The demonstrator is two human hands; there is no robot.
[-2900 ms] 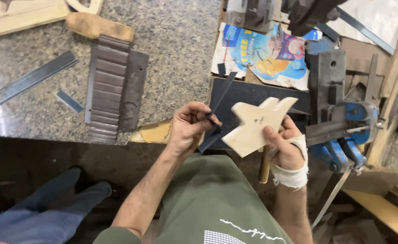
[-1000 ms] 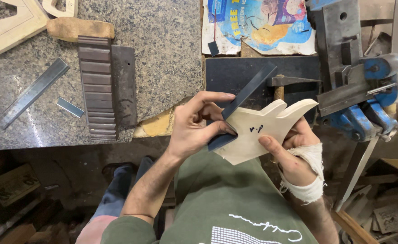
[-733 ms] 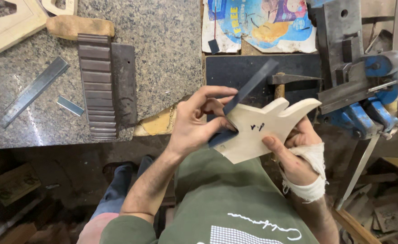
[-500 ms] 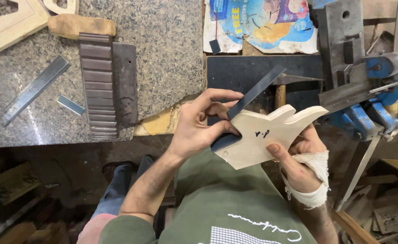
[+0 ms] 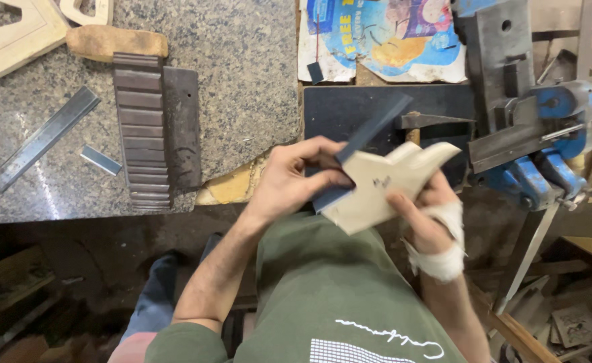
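Observation:
My left hand (image 5: 296,178) grips a long dark flat file (image 5: 363,144) that lies slanted against the edge of a pale wooden cut-out piece (image 5: 383,185). My right hand (image 5: 427,215), wrapped in white bandage at the wrist and palm, holds that wooden piece from below and behind, in front of my chest. The piece has jagged, stepped points at its upper right and a small dark mark on its face.
A granite slab (image 5: 242,74) carries a ridged dark metal block (image 5: 151,128), a steel ruler (image 5: 44,138), a small metal strip (image 5: 101,160) and a wooden handle (image 5: 114,42). A blue bench vise (image 5: 538,134) stands at right, beside a dark mat (image 5: 376,107) and a colourful printed sheet (image 5: 383,37).
The wooden piece has been turned and shifted a little in my right hand, and the file has slid along its edge. My hands sit slightly higher than 2.9 seconds ago.

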